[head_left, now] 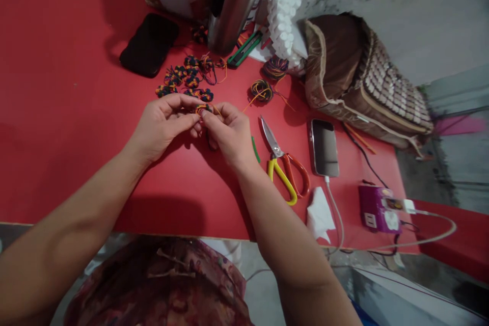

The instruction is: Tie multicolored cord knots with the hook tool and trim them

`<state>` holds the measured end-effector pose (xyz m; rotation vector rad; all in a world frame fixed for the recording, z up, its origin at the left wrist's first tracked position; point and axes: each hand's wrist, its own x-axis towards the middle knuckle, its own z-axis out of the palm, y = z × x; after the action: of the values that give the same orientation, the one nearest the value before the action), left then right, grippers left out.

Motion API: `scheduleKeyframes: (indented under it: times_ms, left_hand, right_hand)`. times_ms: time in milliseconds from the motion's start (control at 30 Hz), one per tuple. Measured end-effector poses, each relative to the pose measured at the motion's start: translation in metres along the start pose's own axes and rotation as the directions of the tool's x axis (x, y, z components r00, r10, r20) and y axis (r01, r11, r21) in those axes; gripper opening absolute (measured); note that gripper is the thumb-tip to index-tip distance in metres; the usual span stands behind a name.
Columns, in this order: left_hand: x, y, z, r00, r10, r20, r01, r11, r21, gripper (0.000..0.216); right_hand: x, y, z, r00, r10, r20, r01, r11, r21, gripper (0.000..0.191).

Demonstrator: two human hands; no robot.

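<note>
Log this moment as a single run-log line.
left hand: pinching multicoloured cord piece | right hand: pinching same piece | right of hands: scissors, cabled phone | beyond hands: cord clusters on red tabletop

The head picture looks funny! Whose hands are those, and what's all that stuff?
There's no robot here. A person wears a camera on their head, looking down at their own two bare hands. The left hand and right hand pinch a small colourful cord piece between their fingers; its exact shape is hard to see. On the red table, just beyond the hands, lie similar little pieces. Over to the right are cord bundles, scissors and a phone.
</note>
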<state>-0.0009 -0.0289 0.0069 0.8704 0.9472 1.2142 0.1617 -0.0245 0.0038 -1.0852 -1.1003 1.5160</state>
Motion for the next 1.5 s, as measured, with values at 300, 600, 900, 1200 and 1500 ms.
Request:
scheduleKeyframes:
  times_ms: [300, 600, 900, 1200, 1500]
  left_hand:
    - [0.003, -0.004, -0.002, 0.998, 0.05, -0.045, -0.051, 0.998, -0.028, 0.014]
    - [-0.001, -0.002, 0.002, 0.999, 0.052, -0.014, -0.052, 0.999, 0.0, 0.017]
    - [0.004, 0.002, -0.005, 0.98, -0.176, 0.094, 0.192, 0.958, -0.212, 0.012]
    - [0.004, -0.002, -0.004, 0.999, -0.021, -0.045, 0.013, 0.985, -0.174, 0.028]
    - [0.001, -0.005, -0.002, 0.997, 0.06, -0.058, -0.06, 0.998, 0.001, 0.033]
  right_hand:
    - [-0.002, -0.001, 0.001, 0.999, -0.023, 0.041, 0.024, 0.999, -0.027, 0.043]
    - [0.0, 0.009, 0.002, 0.992, -0.123, -0.019, 0.117, 0.974, -0.193, 0.019]
    - [-0.005, 0.004, -0.003, 0.937, -0.339, -0.082, 0.301, 0.905, -0.301, 0.005]
    - [-0.003, -0.002, -0.005, 0.993, -0.114, -0.018, 0.113, 0.992, -0.06, 0.021]
    - [0.005, 0.003, -0.006, 0.997, 0.075, 0.013, -0.077, 0.983, 0.168, 0.046]
